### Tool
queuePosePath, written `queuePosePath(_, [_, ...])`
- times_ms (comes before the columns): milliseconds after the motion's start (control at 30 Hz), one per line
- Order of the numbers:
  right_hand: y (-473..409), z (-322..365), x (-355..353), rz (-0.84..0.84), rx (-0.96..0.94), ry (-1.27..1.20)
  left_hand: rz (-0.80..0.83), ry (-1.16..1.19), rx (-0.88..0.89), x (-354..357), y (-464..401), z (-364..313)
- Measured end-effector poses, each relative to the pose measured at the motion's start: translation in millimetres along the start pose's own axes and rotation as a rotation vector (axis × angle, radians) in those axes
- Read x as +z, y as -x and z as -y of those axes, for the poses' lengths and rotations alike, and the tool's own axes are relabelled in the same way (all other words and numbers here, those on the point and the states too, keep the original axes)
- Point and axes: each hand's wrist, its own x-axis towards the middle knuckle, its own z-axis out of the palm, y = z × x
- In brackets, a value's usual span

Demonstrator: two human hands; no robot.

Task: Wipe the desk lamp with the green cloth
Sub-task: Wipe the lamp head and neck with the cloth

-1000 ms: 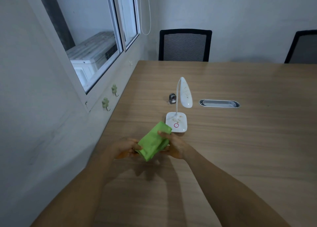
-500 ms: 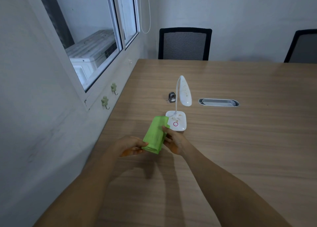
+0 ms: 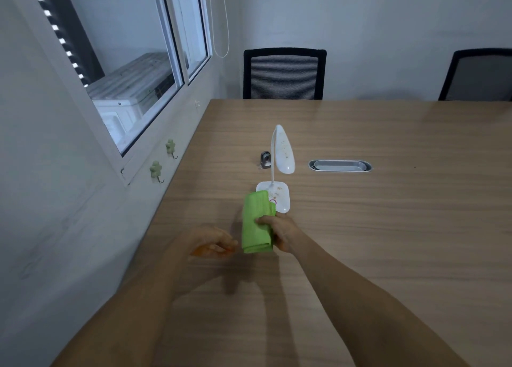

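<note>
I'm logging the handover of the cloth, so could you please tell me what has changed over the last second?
The left hand let go of the green cloth and now sits beside it. The right hand alone holds it, having turned it upright and carried it to the desk lamp base. Lamp and table stayed put.

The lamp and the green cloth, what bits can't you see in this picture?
- Desk lamp base: near-left corner, head view, covered by the green cloth.
- Right hand: fingers behind the cloth.
- Left hand: motion-blurred; fingers unclear.
- Small metal object behind the lamp: too small to identify.
</note>
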Motion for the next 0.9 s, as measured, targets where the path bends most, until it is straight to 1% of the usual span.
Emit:
queuePosePath(67, [9,9,-14,-0.035,0.059,0.009,-0.103,-0.174,-0.03,-7,-3,-10])
queuePosePath(133, [16,21,-32,-0.033,0.122,0.049,-0.194,-0.216,-0.021,-16,-1,-30])
queuePosePath(200, [22,35,-51,-0.041,0.134,0.076,-0.238,-0.168,0.046,-22,2,-59])
queuePosePath(333, [36,65,-81,-0.146,0.057,0.126,-0.307,0.032,0.29,-22,7,-123])
queuePosePath(467, [47,92,-96,-0.198,-0.106,0.195,-0.251,0.119,0.43,-14,12,-173])
queuePosePath(600, [62,119,-97,-0.202,-0.328,0.376,-0.138,0.123,0.526,-3,17,-203])
queuePosePath(700, [72,135,-90,-0.265,-0.528,0.529,-0.057,0.122,0.557,6,20,-212])
queuePosePath(800, [77,143,-78,-0.257,-0.76,0.646,-0.034,0.155,0.568,10,18,-213])
queuePosePath(900, [78,147,-62,-0.264,-0.885,0.766,-0.042,0.162,0.581,10,16,-213])
